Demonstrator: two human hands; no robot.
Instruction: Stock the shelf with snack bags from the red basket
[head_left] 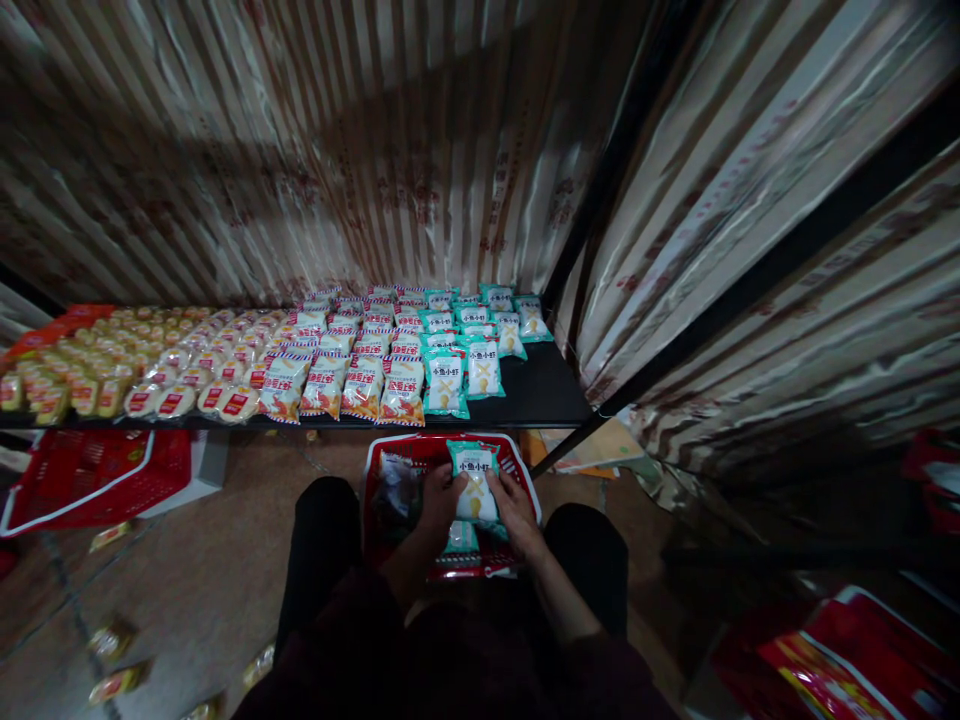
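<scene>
A teal and white snack bag [475, 492] is gripped at its two sides by my left hand [441, 496] and my right hand [517, 512], its printed face turned up. Both hands are over a red plastic basket [373, 475] between my knees. Inside it, below the held bag, part of another teal bag [461, 538] shows. A dark, shiny wrapper lies at the basket's left; its kind is unclear. Ahead, similar teal bags [448, 383] lie in rows on a black shelf [540, 395].
White and orange snack bags [362, 388], round wrapped cakes [175, 402] and small yellow packs [84, 392] fill the shelf leftward. Another red basket [97, 475] stands below left. Loose packs [116, 683] lie on the floor. A black post [720, 310] slants at right before curtains [420, 150].
</scene>
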